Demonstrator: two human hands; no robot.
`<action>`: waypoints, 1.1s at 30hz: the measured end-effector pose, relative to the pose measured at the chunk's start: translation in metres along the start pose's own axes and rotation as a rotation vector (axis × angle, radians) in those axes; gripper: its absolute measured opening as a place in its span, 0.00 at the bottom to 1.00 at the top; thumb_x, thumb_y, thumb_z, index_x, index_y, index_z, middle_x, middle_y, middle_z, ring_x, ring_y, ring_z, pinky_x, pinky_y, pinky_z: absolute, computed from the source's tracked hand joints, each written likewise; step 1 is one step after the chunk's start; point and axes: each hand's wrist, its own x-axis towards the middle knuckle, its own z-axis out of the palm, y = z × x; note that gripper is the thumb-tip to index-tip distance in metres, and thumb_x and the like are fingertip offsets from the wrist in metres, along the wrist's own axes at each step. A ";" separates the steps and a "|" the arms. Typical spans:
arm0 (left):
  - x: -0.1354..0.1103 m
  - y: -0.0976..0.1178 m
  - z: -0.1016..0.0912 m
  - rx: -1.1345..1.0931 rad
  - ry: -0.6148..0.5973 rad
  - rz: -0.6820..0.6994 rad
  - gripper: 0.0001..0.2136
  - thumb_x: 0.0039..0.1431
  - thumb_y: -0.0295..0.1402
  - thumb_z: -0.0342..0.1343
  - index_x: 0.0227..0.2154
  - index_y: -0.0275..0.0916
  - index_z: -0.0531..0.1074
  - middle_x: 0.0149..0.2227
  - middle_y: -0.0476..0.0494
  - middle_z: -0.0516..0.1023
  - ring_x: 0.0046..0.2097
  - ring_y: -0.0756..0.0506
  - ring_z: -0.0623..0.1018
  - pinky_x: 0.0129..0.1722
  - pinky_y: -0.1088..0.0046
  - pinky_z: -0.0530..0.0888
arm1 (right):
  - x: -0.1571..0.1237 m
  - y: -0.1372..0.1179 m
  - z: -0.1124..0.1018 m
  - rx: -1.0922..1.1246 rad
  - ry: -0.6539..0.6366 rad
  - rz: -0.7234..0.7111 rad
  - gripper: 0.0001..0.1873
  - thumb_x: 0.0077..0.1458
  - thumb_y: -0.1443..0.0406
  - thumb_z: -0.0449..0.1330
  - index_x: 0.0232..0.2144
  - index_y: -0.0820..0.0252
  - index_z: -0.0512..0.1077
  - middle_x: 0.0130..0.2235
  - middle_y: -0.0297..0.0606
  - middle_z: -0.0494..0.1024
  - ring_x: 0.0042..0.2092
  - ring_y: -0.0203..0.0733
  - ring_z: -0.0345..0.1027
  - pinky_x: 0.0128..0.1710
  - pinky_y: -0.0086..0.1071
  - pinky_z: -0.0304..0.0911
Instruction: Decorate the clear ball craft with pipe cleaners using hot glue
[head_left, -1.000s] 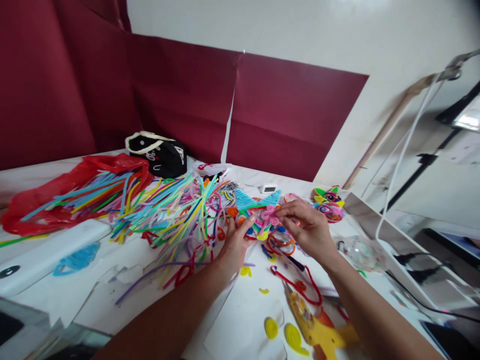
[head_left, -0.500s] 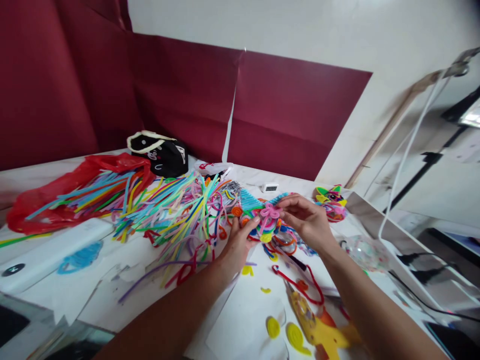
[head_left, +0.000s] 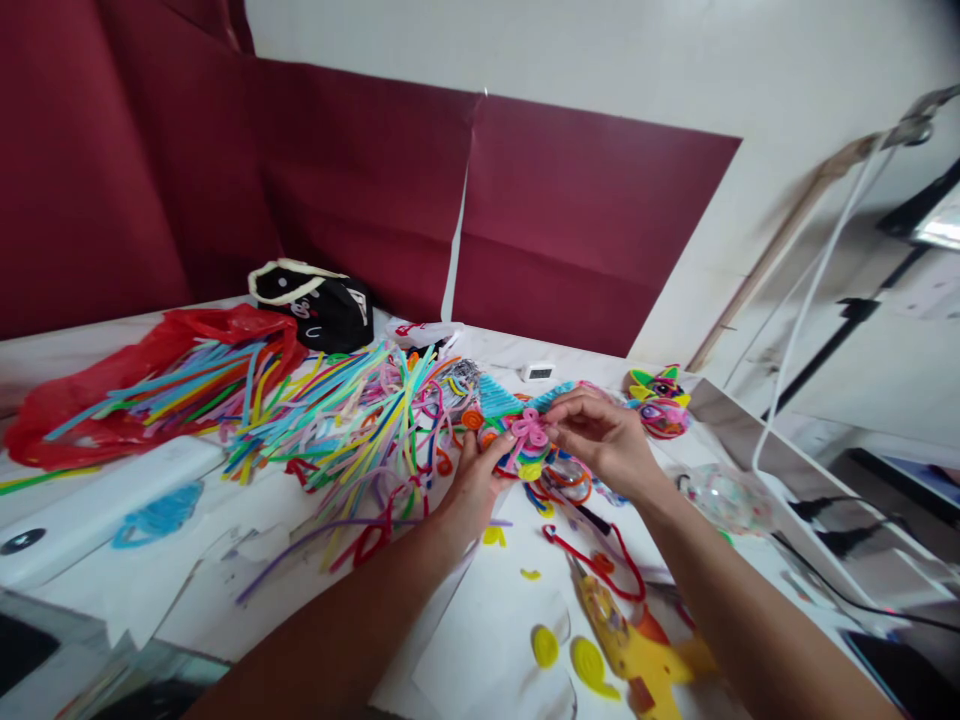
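My left hand (head_left: 478,482) grips the lower left edge of a colourful pipe-cleaner craft piece (head_left: 496,398), with light-blue pointed parts at the top and orange and yellow coils. On its front sits a pink pipe-cleaner flower (head_left: 529,430). My right hand (head_left: 596,432) has its thumb and fingertips closed at the flower's right side, seeming to pinch a petal. The fingertips partly hide the craft's right part. Below the hands a red pipe cleaner (head_left: 636,570) lies bent on the table, with a yellow glue gun (head_left: 637,650) near it.
Loose pipe cleaners (head_left: 330,420) spread leftward from a red plastic bag (head_left: 82,400). A black pouch (head_left: 322,305) stands behind. Yellow coils (head_left: 545,646) lie on white paper in front. Another colourful craft (head_left: 660,400) and a clear bag (head_left: 724,498) are at the right.
The pink flower has turned slightly to face the camera more, and has shifted a little left. Both hands keep nearly the same place; the whole view has shifted slightly.
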 end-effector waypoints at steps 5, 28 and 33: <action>0.000 0.000 0.000 -0.010 0.027 -0.008 0.31 0.45 0.36 0.73 0.53 0.49 0.70 0.53 0.43 0.79 0.56 0.36 0.79 0.56 0.51 0.77 | 0.000 -0.001 -0.001 -0.007 -0.004 0.005 0.12 0.54 0.54 0.70 0.31 0.56 0.80 0.34 0.39 0.78 0.36 0.40 0.73 0.34 0.34 0.71; 0.000 0.000 -0.001 0.036 0.022 -0.010 0.28 0.46 0.37 0.73 0.51 0.50 0.72 0.56 0.41 0.77 0.58 0.35 0.77 0.55 0.52 0.78 | -0.003 0.010 0.002 -0.100 -0.011 -0.030 0.09 0.58 0.58 0.68 0.33 0.57 0.78 0.35 0.39 0.77 0.36 0.39 0.73 0.34 0.33 0.73; 0.001 0.000 -0.001 0.039 0.030 -0.028 0.28 0.44 0.38 0.74 0.49 0.49 0.73 0.55 0.41 0.76 0.59 0.35 0.76 0.56 0.52 0.77 | -0.006 0.011 0.001 -0.188 -0.033 -0.032 0.06 0.60 0.61 0.65 0.38 0.56 0.78 0.37 0.38 0.78 0.36 0.39 0.75 0.35 0.33 0.73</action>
